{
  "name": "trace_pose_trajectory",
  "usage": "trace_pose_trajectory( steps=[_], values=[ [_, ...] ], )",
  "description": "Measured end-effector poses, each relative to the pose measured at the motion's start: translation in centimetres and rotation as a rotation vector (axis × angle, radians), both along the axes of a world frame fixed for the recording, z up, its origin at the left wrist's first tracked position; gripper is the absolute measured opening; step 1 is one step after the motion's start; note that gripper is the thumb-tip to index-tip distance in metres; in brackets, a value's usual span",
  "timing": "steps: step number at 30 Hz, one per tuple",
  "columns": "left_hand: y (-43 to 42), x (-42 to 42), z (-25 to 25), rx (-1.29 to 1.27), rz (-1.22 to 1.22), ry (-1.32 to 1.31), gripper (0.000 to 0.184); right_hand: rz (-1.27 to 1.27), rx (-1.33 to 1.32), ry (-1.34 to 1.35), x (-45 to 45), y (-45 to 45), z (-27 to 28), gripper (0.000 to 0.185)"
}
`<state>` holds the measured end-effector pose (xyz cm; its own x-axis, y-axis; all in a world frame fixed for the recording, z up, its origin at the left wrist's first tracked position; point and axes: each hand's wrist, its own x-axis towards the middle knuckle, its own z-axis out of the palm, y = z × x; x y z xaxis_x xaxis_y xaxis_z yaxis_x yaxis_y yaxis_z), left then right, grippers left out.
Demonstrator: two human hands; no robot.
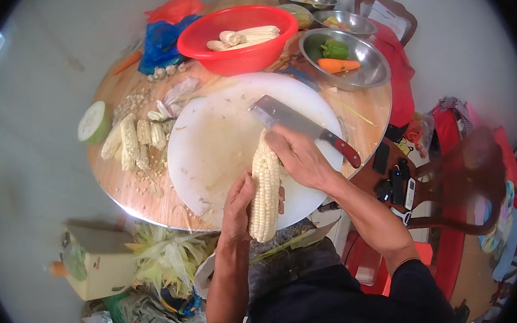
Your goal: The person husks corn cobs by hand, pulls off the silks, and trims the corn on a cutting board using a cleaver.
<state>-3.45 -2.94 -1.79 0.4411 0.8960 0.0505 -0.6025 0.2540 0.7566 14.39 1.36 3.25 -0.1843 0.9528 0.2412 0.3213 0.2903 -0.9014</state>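
Note:
A pale, husked corn cob (pixel 263 191) is held upright over the near edge of the round white cutting board (pixel 208 141). My left hand (pixel 237 202) wraps round its lower half, with fingertips showing on the far side. At the cob's upper end, my right hand (pixel 299 158) is closed on it, thumb and fingers against the kernels; some fingers are hidden. Just beyond my right hand a cleaver (pixel 285 115) lies on the board, its dark red handle pointing right and towards me.
Stripped cobs (pixel 128 141) and loose kernels lie left on the wooden table (pixel 104 173). Behind the board stand a red basin (pixel 238 57) of corn and a metal bowl (pixel 372 61) with a carrot and green pepper. A wooden chair (pixel 469 175) stands right.

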Motion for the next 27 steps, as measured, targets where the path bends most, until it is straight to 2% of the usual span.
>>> trace_pose_trajectory(
  steps=[3,5,8,9,11,12,14,15,17,19,21,22,24,25,27],
  values=[
    [-0.2,0.0,0.6,-0.033,-0.014,0.014,0.057,-0.028,0.126,-0.054,-0.3,0.4,-1.0,0.026],
    [-0.2,0.3,0.9,-0.055,0.011,0.03,0.057,-0.089,0.303,-0.108,-0.2,0.4,-1.6,0.023],
    [-0.3,0.4,1.1,-0.081,0.018,0.001,0.056,-0.111,0.368,-0.168,0.7,0.2,-2.8,0.018],
    [-0.4,0.4,1.4,-0.098,0.061,0.022,0.055,-0.108,0.366,-0.171,1.0,-0.2,-3.0,0.018],
    [-0.2,0.1,1.2,-0.116,0.113,0.037,0.053,-0.182,0.141,-0.17,1.4,-1.2,-3.4,0.016],
    [0.2,0.0,0.5,-0.105,0.113,-0.032,0.052,-0.174,0.141,-0.174,1.6,-1.9,-3.4,0.016],
    [0.5,-0.1,0.0,-0.099,0.112,-0.1,0.05,-0.055,-0.054,-0.099,1.8,-3.6,-2.9,0.014],
    [0.5,-0.1,0.0,-0.094,0.135,-0.067,0.049,-0.059,-0.058,-0.099,1.3,-4.3,-2.6,0.014],
    [0.6,0.5,0.1,-0.087,0.147,-0.03,0.048,-0.033,0.142,-0.149,-0.2,-5.2,-2.0,0.02],
    [0.4,1.4,0.6,-0.101,0.329,0.1,0.047,-0.058,0.163,-0.225,-0.9,-5.3,-1.5,0.022],
    [0.1,1.6,0.8,-0.066,0.345,0.129,0.048,-0.102,0.163,-0.355,-1.4,-5.2,-1.0,0.018],
    [-0.1,1.5,0.9,-0.031,0.361,0.156,0.048,-0.101,0.164,-0.354,-1.5,-5.0,-1.3,0.018],
    [-0.3,1.1,0.9,-0.002,0.329,0.18,0.048,-0.127,0.37,-0.269,-1.7,-4.4,-2.4,0.018],
    [-0.5,0.7,0.9,0.024,0.293,0.204,0.049,-0.122,0.37,-0.267,-1.6,-3.9,-2.8,0.018],
    [-0.5,0.0,0.5,-0.012,0.241,0.146,0.049,-0.227,0.106,-0.206,-0.7,-3.0,-3.2,0.018]
  ],
)
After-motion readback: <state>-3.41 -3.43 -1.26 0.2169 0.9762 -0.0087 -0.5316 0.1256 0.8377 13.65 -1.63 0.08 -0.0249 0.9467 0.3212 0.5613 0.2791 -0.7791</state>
